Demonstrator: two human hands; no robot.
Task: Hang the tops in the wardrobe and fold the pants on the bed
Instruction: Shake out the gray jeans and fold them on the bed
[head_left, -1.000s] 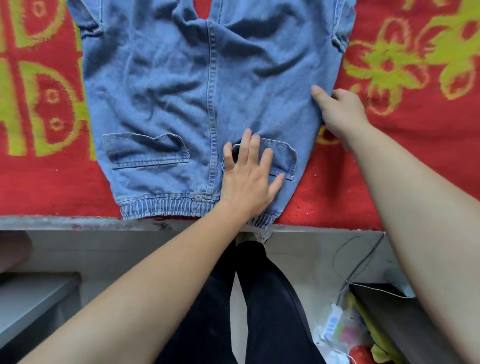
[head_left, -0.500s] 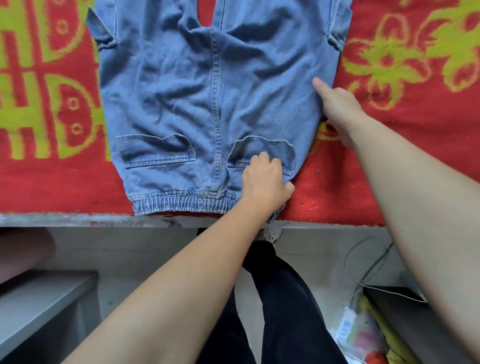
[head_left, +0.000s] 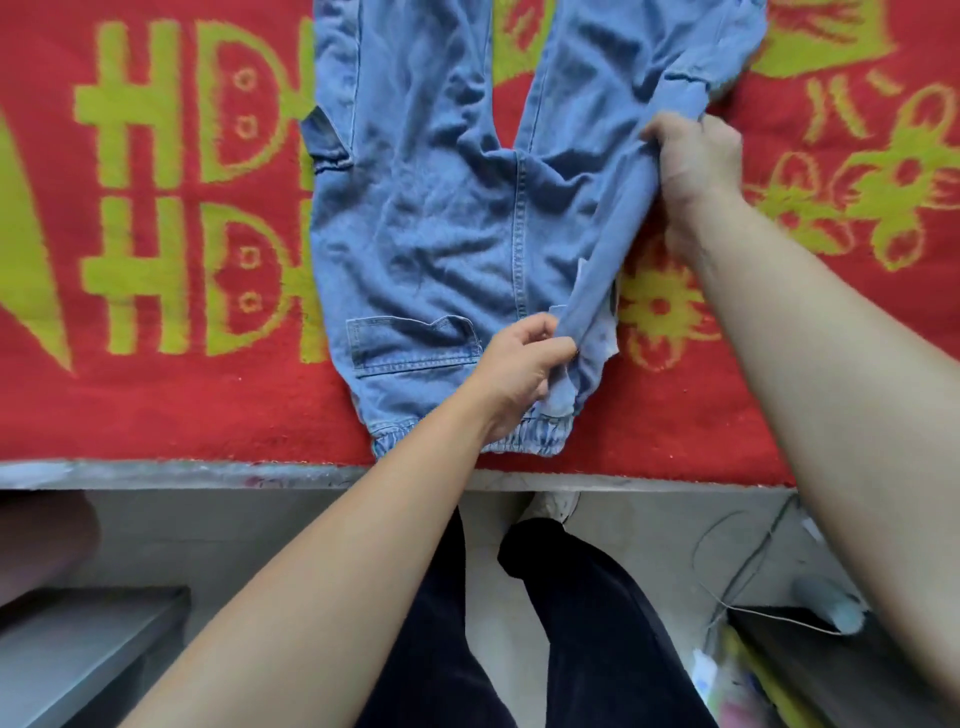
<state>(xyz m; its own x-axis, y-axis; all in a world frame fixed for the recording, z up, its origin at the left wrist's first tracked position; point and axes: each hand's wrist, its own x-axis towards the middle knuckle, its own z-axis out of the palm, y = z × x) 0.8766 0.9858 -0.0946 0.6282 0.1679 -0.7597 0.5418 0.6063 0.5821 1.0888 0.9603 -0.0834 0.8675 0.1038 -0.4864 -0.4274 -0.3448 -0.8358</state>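
With the left hand (head_left: 519, 364) pinching the frame-right edge of the jeans (head_left: 431, 223) at centre frame on the bed (head_left: 156, 405) and the right hand (head_left: 696, 156) gripping it higher up, uneven pulling could skew the fold.

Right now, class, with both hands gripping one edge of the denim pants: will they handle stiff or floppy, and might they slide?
Probably floppy: the denim pants fold softly between the left hand and right hand, and wrinkles cross the seat. Likely weighty for cloth, since the rest lies flat. Sliding seems unlikely on the fuzzy red blanket.
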